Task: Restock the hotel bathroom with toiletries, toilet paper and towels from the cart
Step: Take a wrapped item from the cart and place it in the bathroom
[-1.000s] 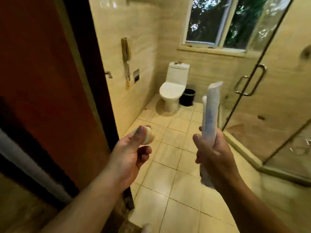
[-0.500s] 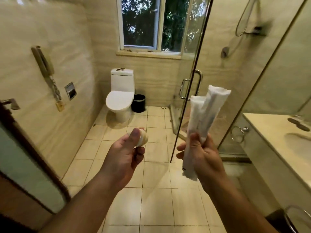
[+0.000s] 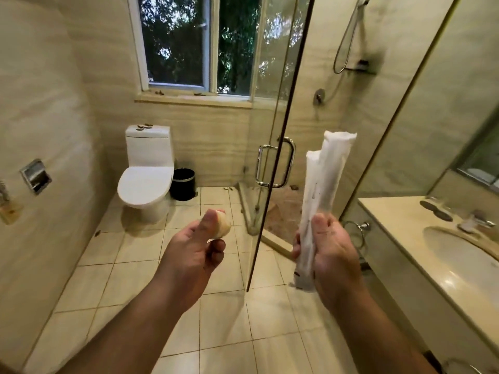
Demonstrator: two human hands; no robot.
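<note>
In the hotel bathroom, out on the tiled floor, we stood with both hands full and nothing yet put down. Our left hand (image 3: 189,252) pinched a small round wrapped item (image 3: 223,225), probably a soap, between the thumb and curled fingers. Our right hand (image 3: 330,252) gripped two long white sachets (image 3: 325,182) upright, its fingers closed round their lower half. Both loads hung in the air over the floor, the sachets nearer the vanity counter (image 3: 397,217) on our right but clearly apart from it.

We judged the restocking to be at an early stage, in the carrying step and not the placing one. The toiletries had reached the room, yet none of what we held had reached a surface. The counter seemed the likely place for them, beside the basin (image 3: 459,255). A few small dark things lay near the tap, too blurred for us to name.

Toilet paper and towels appeared to be left to do. The recessed paper holder (image 3: 36,176) sat in the left wall, near the toilet (image 3: 147,184), and we could not tell whether it held a roll. No towel showed on the visible part of the towel ring (image 3: 357,229) under the counter edge. The cart was out of view, so we expected further trips back to it.
</note>
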